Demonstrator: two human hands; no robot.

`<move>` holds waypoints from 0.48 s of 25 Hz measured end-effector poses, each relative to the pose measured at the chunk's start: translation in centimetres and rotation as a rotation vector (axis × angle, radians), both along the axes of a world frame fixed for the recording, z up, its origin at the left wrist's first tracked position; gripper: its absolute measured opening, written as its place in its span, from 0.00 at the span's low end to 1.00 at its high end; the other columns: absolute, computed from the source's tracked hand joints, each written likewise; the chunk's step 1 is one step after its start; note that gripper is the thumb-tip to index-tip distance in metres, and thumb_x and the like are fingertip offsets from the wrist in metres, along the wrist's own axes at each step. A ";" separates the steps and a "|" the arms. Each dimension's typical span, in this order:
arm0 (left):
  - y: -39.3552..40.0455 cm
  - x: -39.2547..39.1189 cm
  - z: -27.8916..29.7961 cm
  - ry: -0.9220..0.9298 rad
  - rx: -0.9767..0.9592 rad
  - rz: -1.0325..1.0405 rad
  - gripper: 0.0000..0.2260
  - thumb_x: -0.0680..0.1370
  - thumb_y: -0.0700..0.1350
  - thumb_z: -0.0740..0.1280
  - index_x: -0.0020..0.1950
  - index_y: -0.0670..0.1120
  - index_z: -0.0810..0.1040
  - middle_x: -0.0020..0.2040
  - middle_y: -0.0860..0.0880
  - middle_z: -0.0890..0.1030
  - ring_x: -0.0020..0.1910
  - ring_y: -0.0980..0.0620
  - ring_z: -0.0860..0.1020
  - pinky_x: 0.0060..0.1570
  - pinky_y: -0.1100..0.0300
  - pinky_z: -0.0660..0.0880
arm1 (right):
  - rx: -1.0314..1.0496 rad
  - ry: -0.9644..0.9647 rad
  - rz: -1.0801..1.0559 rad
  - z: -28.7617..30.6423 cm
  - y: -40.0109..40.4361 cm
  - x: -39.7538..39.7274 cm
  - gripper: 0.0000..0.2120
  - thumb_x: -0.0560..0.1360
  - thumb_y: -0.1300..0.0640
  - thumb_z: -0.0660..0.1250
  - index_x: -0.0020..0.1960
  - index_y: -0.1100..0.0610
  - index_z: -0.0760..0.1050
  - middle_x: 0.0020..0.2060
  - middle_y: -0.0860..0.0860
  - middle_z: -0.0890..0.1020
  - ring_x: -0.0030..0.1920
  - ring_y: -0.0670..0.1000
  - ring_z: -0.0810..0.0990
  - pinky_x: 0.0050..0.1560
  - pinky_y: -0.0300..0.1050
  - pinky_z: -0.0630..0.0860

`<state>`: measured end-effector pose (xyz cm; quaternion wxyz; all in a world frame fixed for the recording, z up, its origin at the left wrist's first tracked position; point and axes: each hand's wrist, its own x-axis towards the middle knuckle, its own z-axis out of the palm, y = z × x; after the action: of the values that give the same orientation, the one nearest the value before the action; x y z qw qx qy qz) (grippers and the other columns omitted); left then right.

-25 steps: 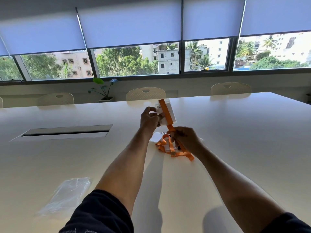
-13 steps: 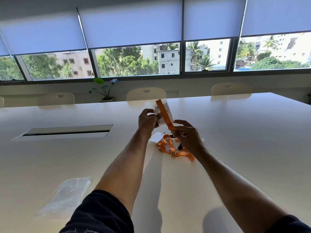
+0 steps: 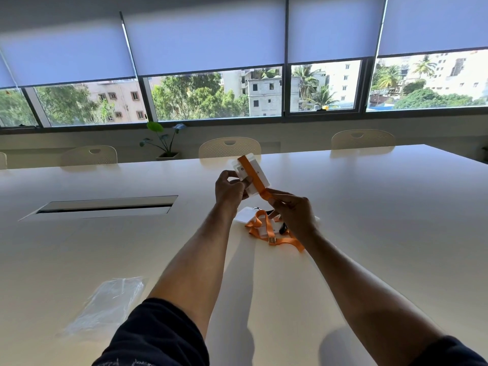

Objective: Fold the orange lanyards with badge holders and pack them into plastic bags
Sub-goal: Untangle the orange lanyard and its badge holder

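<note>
My left hand (image 3: 229,190) holds a white badge holder (image 3: 260,178) up above the table, tilted. An orange lanyard strap (image 3: 250,173) runs diagonally across the holder's face. My right hand (image 3: 293,212) pinches that strap just below the holder's lower corner. Under my right hand, more orange lanyards (image 3: 269,231) with white badge holders lie in a loose heap on the table, partly hidden by the hand. A stack of clear plastic bags (image 3: 108,302) lies flat at the near left.
The large white table (image 3: 383,233) has a recessed cable hatch (image 3: 105,207) at the left. Three pale chairs (image 3: 229,147) stand along the far edge. A potted plant (image 3: 165,143) sits by the windows behind.
The badge holder has been lifted slightly and my right hand has moved up the strap, closing on it just below the holder.
</note>
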<state>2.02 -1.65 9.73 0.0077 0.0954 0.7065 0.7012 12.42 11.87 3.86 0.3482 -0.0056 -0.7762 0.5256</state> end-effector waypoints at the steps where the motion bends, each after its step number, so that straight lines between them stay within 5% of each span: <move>1: 0.0 0.0 0.0 0.004 -0.004 0.002 0.17 0.76 0.38 0.73 0.61 0.50 0.72 0.62 0.42 0.80 0.60 0.42 0.80 0.56 0.45 0.81 | -0.008 0.000 0.016 0.1 0.0 0.1 0.12 0.78 0.58 0.70 0.60 0.49 0.82 0.59 0.51 0.84 0.37 0.49 0.88 0.39 0.40 0.84; 5: -0.3 -0.3 0.0 0.005 -0.010 0.003 0.17 0.76 0.38 0.73 0.61 0.49 0.73 0.62 0.42 0.79 0.60 0.42 0.80 0.56 0.46 0.81 | -0.017 -0.040 0.057 0.2 0.1 0.4 0.12 0.78 0.60 0.70 0.59 0.48 0.82 0.58 0.52 0.85 0.36 0.49 0.87 0.33 0.36 0.81; 9: -0.3 -0.1 0.0 0.035 -0.043 -0.031 0.15 0.76 0.36 0.72 0.58 0.50 0.72 0.60 0.44 0.79 0.59 0.43 0.80 0.54 0.49 0.81 | 0.045 0.004 -0.036 0.5 -0.1 0.3 0.04 0.77 0.57 0.72 0.49 0.53 0.87 0.60 0.43 0.83 0.44 0.45 0.87 0.41 0.36 0.83; 12: -0.1 0.3 -0.1 0.076 -0.100 -0.096 0.14 0.76 0.36 0.72 0.56 0.49 0.72 0.59 0.43 0.80 0.57 0.42 0.81 0.53 0.48 0.81 | -0.075 0.021 -0.018 1.4 -0.8 0.4 0.07 0.74 0.48 0.73 0.40 0.48 0.85 0.47 0.47 0.88 0.38 0.45 0.86 0.35 0.34 0.80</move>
<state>2.33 -1.71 9.60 0.0190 0.1551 0.7352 0.6596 12.80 11.04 5.28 0.3606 -0.0200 -0.7520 0.5514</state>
